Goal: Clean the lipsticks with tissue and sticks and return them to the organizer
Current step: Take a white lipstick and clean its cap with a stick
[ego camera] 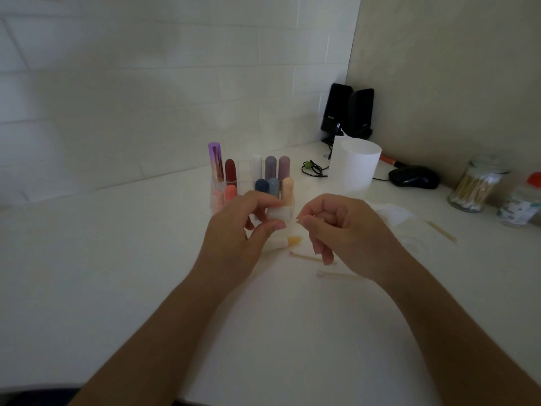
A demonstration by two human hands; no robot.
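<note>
Head view shows the left hand (237, 227) gripping a white lipstick tube (276, 213) just in front of the organizer (244, 171), mid bench. The right hand (345, 230) pinches a thin stick (298, 220). Best to hold the tube steady and scrape softly

A clear acrylic organizer (244, 172) holds upright coloured lipsticks (230, 170); at its five o'clock lies a white yellow-tipped lipstick (289, 241), thin wooden sticks (307, 257) just beyond.
</note>
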